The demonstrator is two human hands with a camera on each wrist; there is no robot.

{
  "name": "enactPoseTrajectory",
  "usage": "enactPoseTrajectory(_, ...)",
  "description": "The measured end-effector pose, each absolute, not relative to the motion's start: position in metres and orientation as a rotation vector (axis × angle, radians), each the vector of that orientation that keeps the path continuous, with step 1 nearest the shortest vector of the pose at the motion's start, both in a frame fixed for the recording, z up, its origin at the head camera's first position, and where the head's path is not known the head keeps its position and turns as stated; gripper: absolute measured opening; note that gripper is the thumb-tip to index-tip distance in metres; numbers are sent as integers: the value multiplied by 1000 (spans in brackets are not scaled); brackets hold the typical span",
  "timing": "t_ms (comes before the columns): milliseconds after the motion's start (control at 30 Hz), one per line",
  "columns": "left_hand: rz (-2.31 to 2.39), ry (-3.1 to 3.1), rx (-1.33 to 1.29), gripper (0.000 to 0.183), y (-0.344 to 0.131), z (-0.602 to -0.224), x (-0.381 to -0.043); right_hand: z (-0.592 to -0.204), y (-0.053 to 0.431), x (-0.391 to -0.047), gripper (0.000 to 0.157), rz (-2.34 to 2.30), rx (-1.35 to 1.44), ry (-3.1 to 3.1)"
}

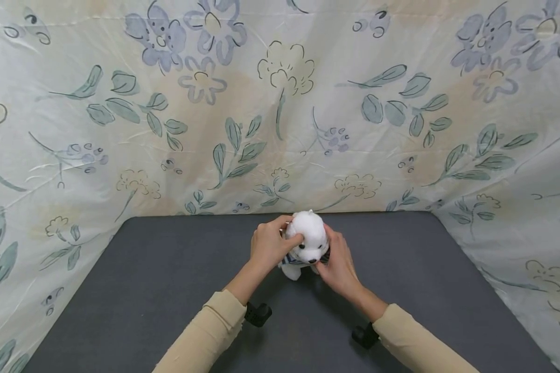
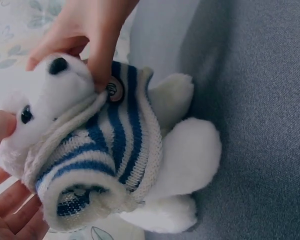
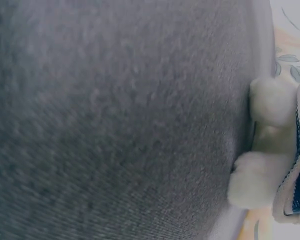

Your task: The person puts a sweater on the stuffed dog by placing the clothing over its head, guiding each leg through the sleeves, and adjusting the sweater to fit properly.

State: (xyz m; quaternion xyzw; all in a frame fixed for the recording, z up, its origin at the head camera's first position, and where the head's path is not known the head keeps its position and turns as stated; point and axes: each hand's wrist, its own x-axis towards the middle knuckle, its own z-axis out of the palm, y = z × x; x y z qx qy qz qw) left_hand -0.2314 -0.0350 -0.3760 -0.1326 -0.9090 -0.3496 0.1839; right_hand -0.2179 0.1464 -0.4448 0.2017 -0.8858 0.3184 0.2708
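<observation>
A white plush toy (image 1: pixel 308 228) with dark eyes and a black nose sits upright near the table's back edge. It wears a blue-and-white striped knitted sweater (image 2: pixel 140 150) with a round badge at the chest. My left hand (image 1: pixel 269 244) grips one side of its head, thumb by the eye and fingers behind. From the other side, my right hand (image 1: pixel 341 265) holds the head and neck, its thumb under the chin near the collar. The right wrist view shows only the toy's white feet (image 3: pixel 257 180) and sweater hem at the right edge; the hand itself is out of that frame.
The dark grey table (image 1: pixel 168 290) reaches back to a floral cloth (image 1: pixel 280 129) hanging behind it and along both sides. Black wrist-worn devices hang under the left forearm (image 1: pixel 235 290) and the right forearm (image 1: pixel 373 305).
</observation>
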Motion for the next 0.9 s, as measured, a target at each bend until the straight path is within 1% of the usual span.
enactPoseTrajectory(167,-988,-2571,-377,37,-34,-376,-232,-444,148,-221,88,770,486,-2386)
enactPoseTrajectory(400,-1035,-2592,-379,38,-36,-374,-231,-442,151,-229,84,643,496,-2338)
enactPoseTrajectory(667,-1055,-2602,-384,39,-40,-376,-232,-432,157,-221,86,740,641,-2435)
enactPoseTrajectory(767,-1065,-2595,-391,39,-42,-377,-232,-424,162,-217,79,854,694,-2480)
enactPoseTrajectory(900,-1088,-2590,-390,40,-42,-378,-231,-416,170,-216,61,1057,691,-2517)
